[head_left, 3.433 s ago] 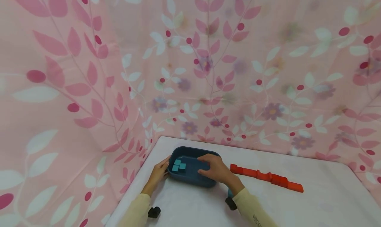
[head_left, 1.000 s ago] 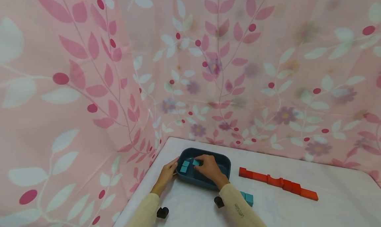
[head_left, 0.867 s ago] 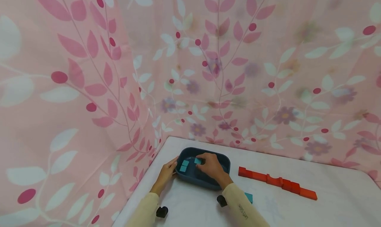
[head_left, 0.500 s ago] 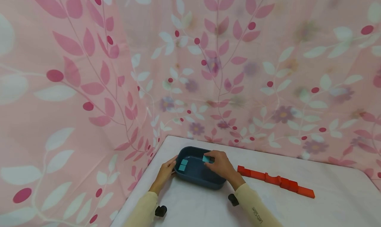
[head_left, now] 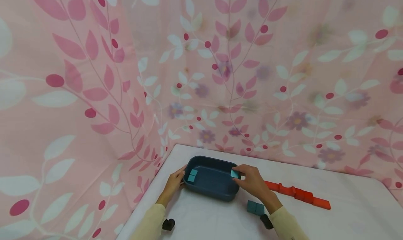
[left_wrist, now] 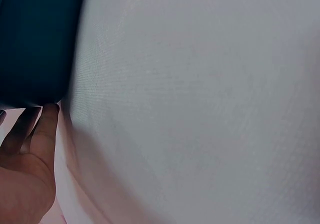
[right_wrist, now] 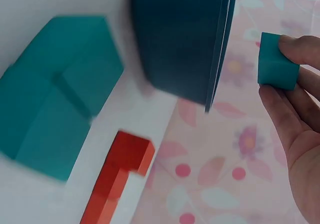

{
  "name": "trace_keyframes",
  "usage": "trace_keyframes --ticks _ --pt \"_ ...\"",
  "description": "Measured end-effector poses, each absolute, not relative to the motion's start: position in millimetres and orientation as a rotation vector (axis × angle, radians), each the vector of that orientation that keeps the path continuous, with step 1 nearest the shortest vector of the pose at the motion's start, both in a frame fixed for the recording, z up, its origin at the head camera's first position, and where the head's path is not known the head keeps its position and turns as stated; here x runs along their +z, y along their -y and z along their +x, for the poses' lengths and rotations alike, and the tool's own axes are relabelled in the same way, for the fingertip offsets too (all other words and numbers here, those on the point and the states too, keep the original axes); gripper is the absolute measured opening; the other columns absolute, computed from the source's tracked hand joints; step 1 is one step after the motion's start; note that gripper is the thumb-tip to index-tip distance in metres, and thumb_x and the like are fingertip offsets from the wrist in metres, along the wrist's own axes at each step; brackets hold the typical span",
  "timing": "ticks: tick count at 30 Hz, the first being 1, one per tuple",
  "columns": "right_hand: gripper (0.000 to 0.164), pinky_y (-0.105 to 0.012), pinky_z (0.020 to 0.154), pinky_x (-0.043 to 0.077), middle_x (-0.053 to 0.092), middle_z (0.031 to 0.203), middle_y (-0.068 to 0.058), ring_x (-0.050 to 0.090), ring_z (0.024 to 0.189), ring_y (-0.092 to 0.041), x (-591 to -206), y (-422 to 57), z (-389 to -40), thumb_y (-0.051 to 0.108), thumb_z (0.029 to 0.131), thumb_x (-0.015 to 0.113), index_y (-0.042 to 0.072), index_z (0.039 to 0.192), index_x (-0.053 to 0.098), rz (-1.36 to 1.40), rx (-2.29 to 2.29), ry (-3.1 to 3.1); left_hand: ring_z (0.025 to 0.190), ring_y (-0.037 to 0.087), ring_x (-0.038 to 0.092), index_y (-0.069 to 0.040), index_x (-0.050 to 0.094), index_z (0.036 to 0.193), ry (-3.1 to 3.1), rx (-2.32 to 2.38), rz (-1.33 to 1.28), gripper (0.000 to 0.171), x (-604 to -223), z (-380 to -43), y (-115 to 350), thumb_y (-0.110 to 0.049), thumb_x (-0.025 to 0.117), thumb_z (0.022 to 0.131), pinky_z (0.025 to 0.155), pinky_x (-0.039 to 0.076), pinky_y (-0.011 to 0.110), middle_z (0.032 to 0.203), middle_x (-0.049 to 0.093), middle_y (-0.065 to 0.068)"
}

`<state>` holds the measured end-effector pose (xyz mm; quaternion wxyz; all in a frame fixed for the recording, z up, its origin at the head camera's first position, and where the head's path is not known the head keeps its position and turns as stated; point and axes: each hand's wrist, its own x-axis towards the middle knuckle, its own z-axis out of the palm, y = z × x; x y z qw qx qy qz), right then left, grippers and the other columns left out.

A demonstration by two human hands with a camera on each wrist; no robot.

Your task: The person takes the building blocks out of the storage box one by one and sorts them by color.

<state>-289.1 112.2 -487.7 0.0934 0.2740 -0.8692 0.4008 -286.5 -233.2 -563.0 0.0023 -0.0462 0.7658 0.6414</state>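
Note:
My right hand (head_left: 255, 182) pinches a teal cube (head_left: 234, 173) between thumb and fingers, over the right end of a dark blue rectangular tray (head_left: 211, 194). In the right wrist view, the cube (right_wrist: 272, 63) is up level with the tray's rim, apart from its wall (right_wrist: 180, 43). Two more teal cubes (head_left: 192, 176) lie side by side inside the tray at its left end. The left hand (head_left: 172, 184) rests its fingers against the outside of the tray's left end; the left wrist view shows the fingertips (left_wrist: 49, 108) touching the wall there.
A pair of teal blocks (head_left: 255, 207) sits on the white tablecloth (head_left: 201, 219) below the right forearm. Behind that arm runs a row of red blocks (head_left: 296, 192), its left end hidden by the hand. Pink floral curtains (head_left: 233, 75) stand behind and to the left.
The right hand, empty at first, took one of three cubes in the tray and carried it right to the tray's right end. The left hand stays at the tray's left end.

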Motion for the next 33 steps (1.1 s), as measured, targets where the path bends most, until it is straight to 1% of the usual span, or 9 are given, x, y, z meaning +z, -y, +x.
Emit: trace_keyframes --ticks 2,7,10,13,15,19,26,33 --pt "0.040 -0.040 0.081 0.056 0.069 0.108 0.000 0.066 0.096 -0.017 -488 -120 -285 0.009 0.079 0.082 0.007 0.117 0.071 0.799 1.167 2.583 0.131 0.038 0.043 -0.014 0.044 0.148 -2.410 2.007 -0.132 0.044 -562 -286 233 -0.029 0.040 0.107 0.096 0.044 0.054 0.151 0.036 0.021" --pt "0.040 -0.035 0.078 0.058 0.069 0.106 0.002 0.066 0.093 -0.016 -490 -144 -275 0.011 0.077 0.083 0.008 0.115 0.072 0.734 1.071 2.629 0.131 0.039 0.043 -0.014 0.042 0.149 -2.382 2.017 -0.120 0.044 -560 -284 231 -0.027 0.040 0.107 0.097 0.043 0.055 0.151 0.035 0.021" --pt "0.039 -0.034 0.078 0.058 0.069 0.105 0.004 0.064 0.092 -0.015 -491 -159 -268 0.011 0.076 0.084 0.010 0.114 0.072 0.690 1.048 2.664 0.132 0.039 0.042 -0.015 0.042 0.149 -2.358 2.029 -0.113 0.044 -560 -284 231 -0.027 0.040 0.107 0.098 0.042 0.055 0.152 0.035 0.020" --pt "0.040 -0.034 0.078 0.058 0.069 0.105 0.005 0.064 0.092 -0.014 -492 -171 -262 0.012 0.075 0.085 0.013 0.114 0.072 0.630 1.062 2.705 0.131 0.040 0.042 -0.015 0.042 0.149 -2.353 2.047 -0.107 0.044 -562 -285 233 -0.026 0.042 0.106 0.098 0.042 0.056 0.152 0.034 0.021" --pt "0.041 -0.035 0.078 0.058 0.069 0.105 0.004 0.065 0.092 -0.014 -492 -179 -259 0.012 0.075 0.085 0.013 0.114 0.072 0.597 1.076 2.735 0.132 0.039 0.042 -0.016 0.044 0.148 -2.346 2.056 -0.125 0.044 -563 -286 235 -0.026 0.044 0.106 0.098 0.042 0.056 0.152 0.035 0.019" --pt "0.040 -0.035 0.080 0.057 0.069 0.105 0.005 0.066 0.095 -0.015 -495 -192 -252 0.013 0.076 0.084 0.015 0.113 0.072 0.508 1.076 2.796 0.133 0.038 0.041 -0.016 0.043 0.148 -2.353 2.054 -0.113 0.044 -565 -288 236 -0.026 0.044 0.106 0.097 0.042 0.056 0.152 0.035 0.018" --pt "0.041 -0.039 0.080 0.057 0.069 0.105 0.003 0.067 0.096 -0.020 -505 -208 -240 0.010 0.075 0.084 0.012 0.114 0.072 0.372 1.142 2.880 0.134 0.038 0.040 -0.015 0.042 0.149 -2.341 2.063 -0.097 0.044 -564 -285 237 -0.026 0.043 0.106 0.098 0.041 0.055 0.152 0.035 0.018" --pt "0.040 -0.035 0.075 0.058 0.068 0.104 0.004 0.067 0.096 -0.020 -520 -219 -233 0.010 0.073 0.085 0.011 0.111 0.072 0.344 1.233 2.896 0.133 0.038 0.041 -0.017 0.043 0.149 -2.332 2.067 -0.112 0.044 -562 -286 237 -0.026 0.044 0.105 0.099 0.041 0.055 0.153 0.036 0.017"
